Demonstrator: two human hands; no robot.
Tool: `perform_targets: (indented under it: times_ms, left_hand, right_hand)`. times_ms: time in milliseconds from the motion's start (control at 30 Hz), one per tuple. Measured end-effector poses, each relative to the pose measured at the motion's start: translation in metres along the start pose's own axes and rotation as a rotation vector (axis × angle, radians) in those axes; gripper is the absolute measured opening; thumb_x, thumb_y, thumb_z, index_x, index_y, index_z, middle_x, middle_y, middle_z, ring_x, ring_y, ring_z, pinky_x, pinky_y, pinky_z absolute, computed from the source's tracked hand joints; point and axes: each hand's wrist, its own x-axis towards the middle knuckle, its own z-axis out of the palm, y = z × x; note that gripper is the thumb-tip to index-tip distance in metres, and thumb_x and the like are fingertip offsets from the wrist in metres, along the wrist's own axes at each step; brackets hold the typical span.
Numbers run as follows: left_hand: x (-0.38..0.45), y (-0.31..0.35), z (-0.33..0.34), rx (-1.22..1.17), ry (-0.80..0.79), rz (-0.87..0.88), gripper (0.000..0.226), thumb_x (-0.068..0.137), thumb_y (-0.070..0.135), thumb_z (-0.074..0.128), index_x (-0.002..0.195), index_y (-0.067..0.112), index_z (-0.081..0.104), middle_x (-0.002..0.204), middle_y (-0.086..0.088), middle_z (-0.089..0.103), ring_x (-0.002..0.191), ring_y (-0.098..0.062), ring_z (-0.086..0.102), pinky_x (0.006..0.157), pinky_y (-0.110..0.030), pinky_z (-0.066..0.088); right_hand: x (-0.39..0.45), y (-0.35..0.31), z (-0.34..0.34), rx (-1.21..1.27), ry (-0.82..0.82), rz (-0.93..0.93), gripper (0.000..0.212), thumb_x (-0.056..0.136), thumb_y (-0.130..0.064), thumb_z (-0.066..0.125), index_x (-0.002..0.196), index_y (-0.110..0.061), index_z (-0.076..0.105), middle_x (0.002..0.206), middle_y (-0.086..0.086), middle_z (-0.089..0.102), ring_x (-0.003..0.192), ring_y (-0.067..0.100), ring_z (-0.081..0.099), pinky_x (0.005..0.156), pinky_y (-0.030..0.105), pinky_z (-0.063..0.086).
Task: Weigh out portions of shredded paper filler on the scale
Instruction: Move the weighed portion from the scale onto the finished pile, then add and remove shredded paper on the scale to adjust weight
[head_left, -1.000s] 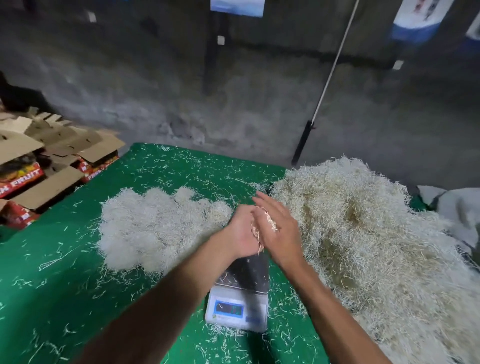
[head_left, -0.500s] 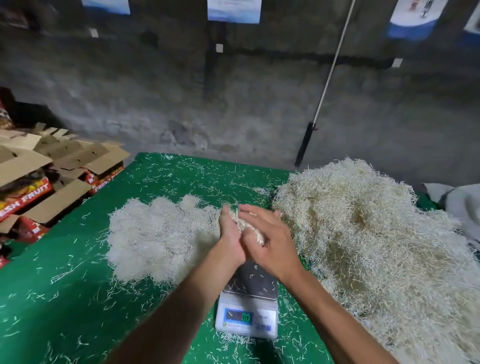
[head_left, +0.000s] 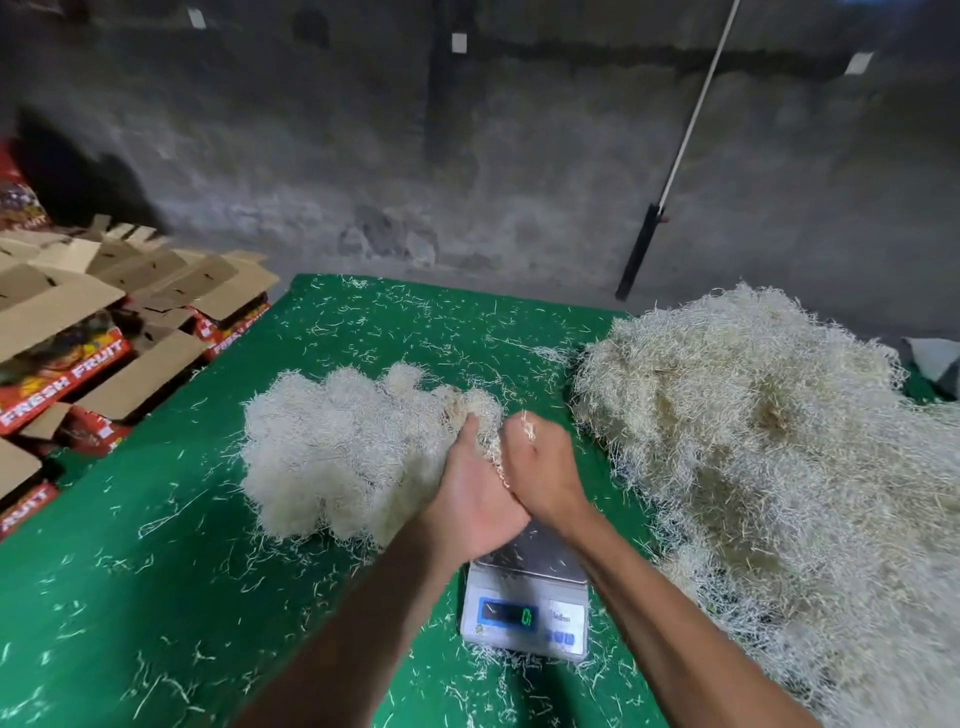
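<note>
A small white digital scale (head_left: 524, 616) sits on the green table (head_left: 156, 597), its metal pan nearly bare and its display lit green. Just beyond the pan my left hand (head_left: 475, 493) and my right hand (head_left: 543, 467) are pressed together around a small wad of shredded paper (head_left: 493, 449). Strands poke out between the palms and above the right fist. The hands touch the right edge of a low pile of shredded paper (head_left: 353, 447). A much larger heap of shredded paper (head_left: 779, 441) lies to the right.
Loose shreds are scattered over the green cloth. Open cardboard fruit boxes (head_left: 88, 332) are stacked off the table's left edge. A concrete wall with a leaning pole (head_left: 675, 156) stands behind the table. Grey cloth (head_left: 935, 358) shows at the far right.
Both hands have moved forward and left, from above the scale pan to the edge of the low pile. My right hand has curled tighter around the wad.
</note>
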Motion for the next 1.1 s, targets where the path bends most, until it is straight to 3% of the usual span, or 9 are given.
perform_targets:
  times_ms: [200, 267, 333, 433, 567, 700, 833, 1000, 1100]
  left_hand:
    - [0.014, 0.023, -0.062, -0.19, 0.195, 0.146, 0.087, 0.101, 0.06, 0.038, 0.15, -0.011, 0.028, 0.149, -0.035, 0.04, 0.142, -0.041, 0.041, 0.122, -0.05, 0.026]
    - [0.021, 0.037, -0.087, -0.252, 0.246, 0.173, 0.088, 0.101, 0.059, 0.035, 0.152, -0.011, 0.02, 0.153, -0.033, 0.031, 0.146, -0.043, 0.031, 0.123, -0.05, 0.022]
    - [0.025, 0.049, -0.104, -0.298, 0.258, 0.203, 0.086, 0.101, 0.059, 0.034, 0.151, -0.01, 0.024, 0.149, -0.033, 0.038, 0.14, -0.045, 0.037, 0.122, -0.052, 0.025]
    - [0.031, 0.06, -0.118, -0.293, 0.293, 0.22, 0.083, 0.101, 0.06, 0.036, 0.151, -0.006, 0.028, 0.146, -0.034, 0.042, 0.134, -0.047, 0.043, 0.119, -0.054, 0.029]
    - [0.046, 0.053, -0.115, -0.207, 0.306, 0.185, 0.077, 0.103, 0.056, 0.036, 0.151, -0.004, 0.033, 0.145, -0.031, 0.045, 0.135, -0.043, 0.044, 0.117, -0.055, 0.033]
    - [0.065, 0.023, -0.09, -0.043, 0.264, 0.101, 0.071, 0.102, 0.062, 0.03, 0.145, 0.008, 0.046, 0.145, -0.018, 0.053, 0.136, -0.033, 0.047, 0.114, -0.055, 0.035]
    - [0.092, -0.028, -0.063, 0.124, 0.248, 0.105, 0.071, 0.099, 0.071, 0.025, 0.144, 0.024, 0.052, 0.137, -0.007, 0.064, 0.13, -0.028, 0.055, 0.114, -0.055, 0.034]
    - [0.13, -0.104, -0.038, 0.24, 0.147, -0.018, 0.076, 0.094, 0.079, 0.021, 0.139, 0.028, 0.054, 0.132, -0.006, 0.067, 0.125, -0.028, 0.059, 0.115, -0.058, 0.034]
    - [0.157, -0.146, -0.024, 0.384, 0.111, -0.072, 0.069, 0.098, 0.075, 0.019, 0.14, 0.032, 0.054, 0.135, -0.005, 0.065, 0.123, -0.025, 0.061, 0.113, -0.056, 0.038]
  right_hand:
    - [0.053, 0.009, 0.066, 0.099, -0.121, 0.361, 0.049, 0.101, -0.049, 0.039, 0.072, -0.015, 0.059, 0.043, -0.012, 0.043, 0.047, 0.011, 0.045, 0.057, 0.026, 0.044]
    - [0.083, -0.003, 0.079, 0.147, -0.259, 0.38, 0.086, 0.098, -0.073, 0.028, 0.121, 0.002, 0.064, 0.081, 0.007, 0.071, 0.093, 0.028, 0.069, 0.096, 0.049, 0.053]
    - [0.109, -0.011, 0.084, 0.25, -0.368, 0.381, 0.097, 0.097, -0.078, 0.022, 0.15, 0.001, 0.04, 0.14, 0.035, 0.049, 0.133, 0.051, 0.047, 0.108, 0.064, 0.042]
    - [0.122, -0.003, 0.087, 0.352, -0.432, 0.416, 0.086, 0.097, -0.079, 0.017, 0.16, -0.022, 0.029, 0.164, 0.008, 0.03, 0.148, 0.035, 0.035, 0.118, 0.062, 0.03]
    - [0.097, 0.041, 0.08, 0.233, -0.385, 0.461, 0.066, 0.108, -0.057, 0.019, 0.137, -0.013, 0.06, 0.142, 0.004, 0.061, 0.132, 0.02, 0.055, 0.115, 0.04, 0.04]
    - [0.049, 0.075, 0.042, 0.237, -0.358, 0.499, 0.044, 0.11, -0.043, 0.033, 0.115, -0.018, 0.069, 0.092, -0.018, 0.076, 0.092, -0.007, 0.07, 0.069, 0.004, 0.049]
    - [0.001, 0.121, -0.007, 0.304, -0.125, 0.514, 0.03, 0.11, -0.023, 0.043, 0.116, -0.015, 0.071, 0.112, 0.003, 0.075, 0.114, 0.021, 0.067, 0.1, 0.029, 0.052]
    - [-0.053, 0.181, -0.085, 0.19, -0.081, 0.553, 0.022, 0.109, -0.031, 0.045, 0.117, -0.035, 0.065, 0.101, -0.023, 0.073, 0.096, -0.01, 0.067, 0.075, 0.004, 0.049]
    - [-0.069, 0.237, -0.123, 0.045, 0.0, 0.632, 0.027, 0.106, -0.027, 0.054, 0.132, -0.028, 0.061, 0.115, -0.01, 0.071, 0.097, 0.008, 0.068, 0.086, 0.022, 0.056]
